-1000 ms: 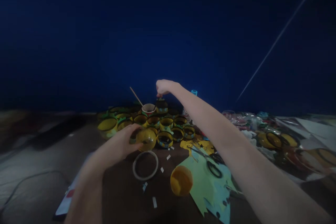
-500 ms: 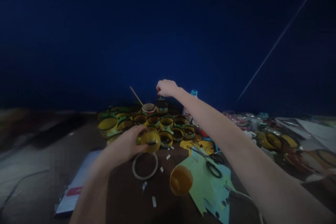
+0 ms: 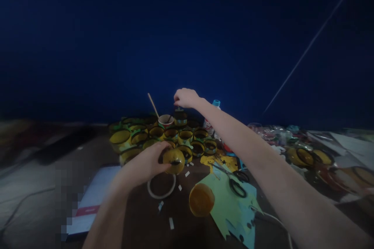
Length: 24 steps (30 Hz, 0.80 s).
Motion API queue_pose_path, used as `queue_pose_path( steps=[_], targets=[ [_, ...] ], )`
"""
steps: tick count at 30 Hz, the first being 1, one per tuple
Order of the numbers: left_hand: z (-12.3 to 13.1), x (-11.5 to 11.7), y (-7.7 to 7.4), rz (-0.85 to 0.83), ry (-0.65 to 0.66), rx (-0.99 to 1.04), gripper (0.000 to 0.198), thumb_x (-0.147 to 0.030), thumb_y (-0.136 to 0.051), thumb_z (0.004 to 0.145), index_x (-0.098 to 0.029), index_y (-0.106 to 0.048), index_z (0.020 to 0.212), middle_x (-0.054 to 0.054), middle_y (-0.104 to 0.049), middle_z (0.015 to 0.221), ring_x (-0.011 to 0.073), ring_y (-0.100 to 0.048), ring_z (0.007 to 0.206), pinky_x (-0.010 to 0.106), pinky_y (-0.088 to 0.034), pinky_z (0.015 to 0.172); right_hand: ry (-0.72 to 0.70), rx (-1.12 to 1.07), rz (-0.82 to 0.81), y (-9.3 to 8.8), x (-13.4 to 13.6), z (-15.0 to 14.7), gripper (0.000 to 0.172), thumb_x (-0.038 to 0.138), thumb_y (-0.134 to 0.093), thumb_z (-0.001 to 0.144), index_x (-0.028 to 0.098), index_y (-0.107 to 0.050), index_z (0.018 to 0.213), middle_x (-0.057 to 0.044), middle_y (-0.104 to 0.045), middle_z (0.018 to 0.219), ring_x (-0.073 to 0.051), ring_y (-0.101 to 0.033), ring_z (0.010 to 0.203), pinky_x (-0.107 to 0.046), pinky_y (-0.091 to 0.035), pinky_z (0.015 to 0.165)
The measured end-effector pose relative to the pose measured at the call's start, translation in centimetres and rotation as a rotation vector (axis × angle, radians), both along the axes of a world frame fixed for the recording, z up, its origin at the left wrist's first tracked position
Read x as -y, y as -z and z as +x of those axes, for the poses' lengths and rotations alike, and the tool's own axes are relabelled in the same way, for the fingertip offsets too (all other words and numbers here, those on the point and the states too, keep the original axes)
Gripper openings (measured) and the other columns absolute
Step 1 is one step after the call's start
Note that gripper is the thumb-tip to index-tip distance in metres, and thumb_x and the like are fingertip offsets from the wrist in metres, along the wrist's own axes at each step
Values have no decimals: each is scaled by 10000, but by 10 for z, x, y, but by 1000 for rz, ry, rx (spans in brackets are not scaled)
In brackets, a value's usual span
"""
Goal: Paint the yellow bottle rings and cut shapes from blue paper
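My left hand is curled around a shiny yellow see-through cup, so that cup is right at my fingers. It has a dark mark on its end, and I can't tell how finished it is. My right hand is farther out, fingers close together over a dark round cup with blue bits. I can't tell if they pinch anything.

Past my left hand stand lots of yellow round cups with dark rims. Many have blue or green bits on, so I think those are mostly done. Nearer me than both hands, a plain orange cup has no bits that I can see, so maybe it's left to do. Beside it, black-handled scissors lie on cut green paper.
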<state>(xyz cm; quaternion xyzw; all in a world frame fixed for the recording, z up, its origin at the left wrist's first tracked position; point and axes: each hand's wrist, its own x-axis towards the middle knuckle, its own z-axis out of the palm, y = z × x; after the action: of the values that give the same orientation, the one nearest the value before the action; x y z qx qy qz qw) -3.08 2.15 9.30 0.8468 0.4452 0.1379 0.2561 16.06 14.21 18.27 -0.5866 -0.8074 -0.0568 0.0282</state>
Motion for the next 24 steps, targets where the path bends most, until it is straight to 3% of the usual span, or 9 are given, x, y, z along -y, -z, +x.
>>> queue_pose_path(
  steps=[24],
  targets=[
    [5, 4, -7, -102, 17, -12, 477, -328, -569, 702, -185, -505, 1152, 79, -582, 1170, 246, -558, 1037, 342, -402, 920, -11, -79, -10, 13, 3, 15, 182, 272, -573, 772, 184, -693, 878, -79, -673, 893, -184, -596, 790, -250, -427, 626]
  ],
)
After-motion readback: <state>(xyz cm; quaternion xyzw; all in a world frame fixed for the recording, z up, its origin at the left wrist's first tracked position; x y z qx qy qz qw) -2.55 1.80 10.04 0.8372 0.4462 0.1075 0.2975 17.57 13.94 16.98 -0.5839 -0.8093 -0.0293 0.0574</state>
